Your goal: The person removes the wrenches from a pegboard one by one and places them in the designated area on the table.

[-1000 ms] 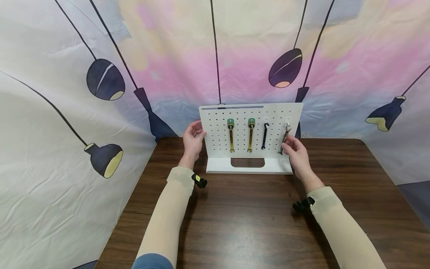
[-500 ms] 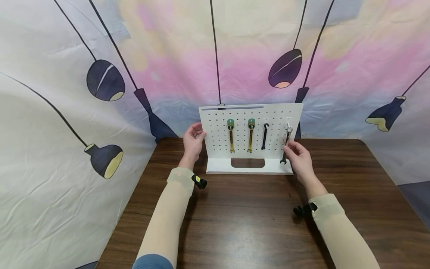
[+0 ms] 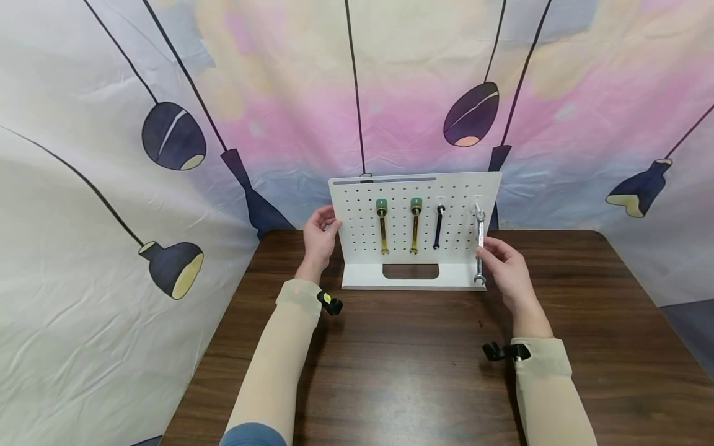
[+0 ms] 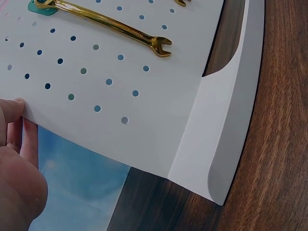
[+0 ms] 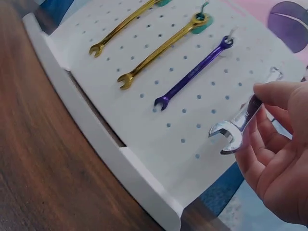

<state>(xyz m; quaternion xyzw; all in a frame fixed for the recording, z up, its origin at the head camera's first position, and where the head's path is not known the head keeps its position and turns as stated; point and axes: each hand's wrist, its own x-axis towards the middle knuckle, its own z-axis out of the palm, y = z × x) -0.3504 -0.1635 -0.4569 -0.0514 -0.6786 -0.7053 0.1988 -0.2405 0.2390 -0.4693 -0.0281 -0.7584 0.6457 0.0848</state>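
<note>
A white pegboard stand (image 3: 357,251) stands upright near the table's back. My left hand (image 3: 319,241) holds its left edge, thumb at the front and fingers behind. With thumb and fingers, my right hand (image 3: 509,272) pinches a silver combination wrench (image 5: 246,115) in front of the board's right side. That wrench hangs nearly vertical, open end down; its ring end lies close to the right hook (image 3: 476,207), and whether they touch I cannot tell. Two gold wrenches (image 3: 383,232) and a dark purple wrench (image 5: 195,72) hang on the other hooks.
The board's base lip (image 3: 357,283) faces me, beside a cut-out slot (image 3: 410,271). Brown wood table (image 3: 401,365) extends in front and to both sides. A patterned cloth backdrop (image 3: 312,80) rises right behind the board.
My right hand has drawn the silver wrench down and a little right, away from the board; it now hangs straighter. The left hand stays on the board's edge.
</note>
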